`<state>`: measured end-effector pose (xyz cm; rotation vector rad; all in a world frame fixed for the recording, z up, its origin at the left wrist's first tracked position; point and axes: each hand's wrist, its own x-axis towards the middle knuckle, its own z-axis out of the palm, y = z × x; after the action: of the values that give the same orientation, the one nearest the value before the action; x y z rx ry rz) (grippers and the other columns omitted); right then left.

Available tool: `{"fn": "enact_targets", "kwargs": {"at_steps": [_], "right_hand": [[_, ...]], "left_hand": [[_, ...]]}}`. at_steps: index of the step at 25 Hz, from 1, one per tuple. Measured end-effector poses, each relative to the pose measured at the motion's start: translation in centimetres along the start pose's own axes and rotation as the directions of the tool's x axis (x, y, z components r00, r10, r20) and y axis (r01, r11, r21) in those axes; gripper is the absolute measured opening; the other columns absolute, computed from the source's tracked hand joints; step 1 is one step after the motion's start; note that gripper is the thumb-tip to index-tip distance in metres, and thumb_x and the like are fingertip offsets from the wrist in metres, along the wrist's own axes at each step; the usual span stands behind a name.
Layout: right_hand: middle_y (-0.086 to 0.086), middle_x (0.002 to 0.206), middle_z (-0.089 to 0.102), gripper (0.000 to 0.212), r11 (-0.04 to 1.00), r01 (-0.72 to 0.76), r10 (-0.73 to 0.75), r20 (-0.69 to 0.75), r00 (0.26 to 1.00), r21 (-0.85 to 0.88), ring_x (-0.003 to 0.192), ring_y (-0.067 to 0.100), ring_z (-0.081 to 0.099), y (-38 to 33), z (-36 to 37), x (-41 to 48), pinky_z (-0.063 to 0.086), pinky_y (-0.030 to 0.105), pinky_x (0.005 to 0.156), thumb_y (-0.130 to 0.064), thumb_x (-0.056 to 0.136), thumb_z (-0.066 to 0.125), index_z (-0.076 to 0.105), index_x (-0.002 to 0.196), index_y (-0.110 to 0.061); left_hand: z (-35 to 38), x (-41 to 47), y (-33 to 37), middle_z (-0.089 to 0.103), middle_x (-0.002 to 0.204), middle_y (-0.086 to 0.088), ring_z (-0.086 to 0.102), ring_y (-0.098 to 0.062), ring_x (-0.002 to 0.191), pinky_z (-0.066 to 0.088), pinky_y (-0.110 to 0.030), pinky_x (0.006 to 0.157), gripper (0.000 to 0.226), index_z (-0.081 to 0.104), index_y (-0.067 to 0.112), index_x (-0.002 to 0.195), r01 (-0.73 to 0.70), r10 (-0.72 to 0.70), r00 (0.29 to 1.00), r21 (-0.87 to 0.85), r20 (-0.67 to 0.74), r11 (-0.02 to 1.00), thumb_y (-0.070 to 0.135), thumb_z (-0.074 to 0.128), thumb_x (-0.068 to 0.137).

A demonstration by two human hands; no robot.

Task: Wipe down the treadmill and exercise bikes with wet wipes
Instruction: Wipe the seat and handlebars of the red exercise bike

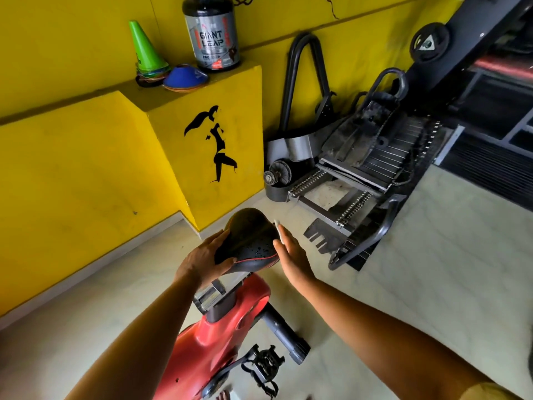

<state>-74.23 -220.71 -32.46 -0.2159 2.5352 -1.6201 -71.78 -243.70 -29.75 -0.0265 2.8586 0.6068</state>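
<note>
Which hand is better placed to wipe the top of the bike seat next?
Right. The right hand presses the white wipe flat against the edge of the seat, while the left hand only grips the seat, apparently to steady it.

One head-worn wide-angle view looks forward and steeply down, close over a bike seat [248, 241], toward a yellow wall [72, 157].

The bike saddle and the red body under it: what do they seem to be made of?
Saddle: probably synthetic leather, matte black, finely textured, with red seam line and droplets. Red body: likely moulded plastic, smooth rounded shell with soft sheen; painted metal is possible.
</note>
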Motion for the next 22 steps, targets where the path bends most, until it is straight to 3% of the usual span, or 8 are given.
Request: {"fn": "enact_targets", "kwargs": {"at_steps": [4, 6, 10, 12, 16, 19, 22], "right_hand": [[-0.007, 0.160, 0.012, 0.072, 0.991, -0.045, 0.069, -0.193, 0.979, 0.122, 0.146, 0.008, 0.017, -0.2, 3.8, -3.6, 0.016, 0.024, 0.118, -0.056, 0.088, 0.026, 0.014, 0.153, -0.028], [-0.006, 0.159, 0.017, 0.065, 0.980, -0.079, 0.123, -0.246, 0.961, 0.183, 0.146, 0.008, 0.017, -0.8, 4.2, -2.6, 0.014, 0.022, 0.117, -0.046, 0.091, 0.029, 0.020, 0.152, -0.026], [-0.002, 0.156, 0.029, 0.061, 0.941, -0.135, 0.242, -0.335, 0.910, 0.311, 0.144, 0.013, 0.026, -1.8, 4.2, -0.5, 0.021, 0.038, 0.119, -0.045, 0.089, 0.030, 0.033, 0.147, -0.027], [-0.001, 0.159, 0.021, 0.065, 0.922, -0.148, 0.289, -0.380, 0.879, 0.358, 0.145, 0.012, 0.020, -2.0, 5.8, -1.4, 0.015, 0.032, 0.120, -0.043, 0.088, 0.029, 0.026, 0.150, -0.023], [0.003, 0.158, -0.005, 0.074, 0.934, -0.102, 0.266, -0.475, 0.839, 0.344, 0.142, 0.002, 0.001, -3.3, 11.7, -4.2, 0.002, 0.000, 0.106, -0.044, 0.090, 0.025, 0.007, 0.152, -0.009], [-0.005, 0.157, -0.017, 0.082, 0.901, -0.137, 0.329, -0.441, 0.835, 0.411, 0.130, -0.017, -0.006, -4.5, 15.3, -4.9, 0.002, -0.006, 0.098, -0.063, 0.087, 0.019, -0.006, 0.151, -0.018], [-0.007, 0.156, -0.017, 0.098, 0.885, -0.077, 0.346, -0.537, 0.770, 0.459, 0.135, -0.012, -0.008, -4.7, 14.6, -3.7, 0.001, -0.005, 0.101, -0.078, 0.079, 0.019, -0.008, 0.151, -0.018]], "left_hand": [[-0.4, 0.2, -0.1, 0.028, 0.160, -0.002, 0.040, -0.029, 0.138, 0.035, -0.038, 0.111, 0.078, 0.020, 0.031, 0.156, -0.042, 0.043, 0.999, -0.069, 0.024, 0.997, 0.047, 0.061, 0.091], [-0.3, 0.3, -0.2, 0.028, 0.160, -0.002, 0.040, -0.029, 0.138, 0.035, -0.036, 0.111, 0.079, 0.021, 0.029, 0.156, -0.057, 0.059, 0.998, -0.099, 0.016, 0.993, 0.046, 0.062, 0.091], [-0.2, 0.6, -0.9, 0.026, 0.161, -0.002, 0.039, -0.029, 0.138, 0.036, -0.035, 0.110, 0.079, 0.021, 0.027, 0.157, -0.103, 0.107, 0.994, -0.128, 0.020, 0.986, 0.042, 0.062, 0.092], [-0.1, 0.7, -1.1, 0.025, 0.161, -0.002, 0.039, -0.029, 0.138, 0.035, -0.035, 0.110, 0.078, 0.021, 0.027, 0.156, -0.116, 0.122, 0.992, -0.154, 0.028, 0.981, 0.040, 0.063, 0.091], [-0.2, 0.8, -1.3, 0.023, 0.162, -0.002, 0.039, -0.030, 0.139, 0.035, -0.034, 0.109, 0.078, 0.019, 0.025, 0.157, -0.155, 0.163, 0.986, -0.171, 0.034, 0.973, 0.039, 0.061, 0.093], [-0.1, 0.8, -1.3, 0.020, 0.162, -0.003, 0.038, -0.030, 0.139, 0.036, -0.035, 0.109, 0.076, 0.017, 0.022, 0.157, -0.177, 0.185, 0.982, -0.157, 0.037, 0.972, 0.038, 0.058, 0.095], [-0.1, 0.8, -1.4, 0.021, 0.162, -0.005, 0.034, -0.030, 0.142, 0.034, -0.036, 0.110, 0.076, 0.016, 0.021, 0.157, -0.182, 0.191, 0.981, -0.176, 0.033, 0.967, 0.038, 0.058, 0.096]]}}
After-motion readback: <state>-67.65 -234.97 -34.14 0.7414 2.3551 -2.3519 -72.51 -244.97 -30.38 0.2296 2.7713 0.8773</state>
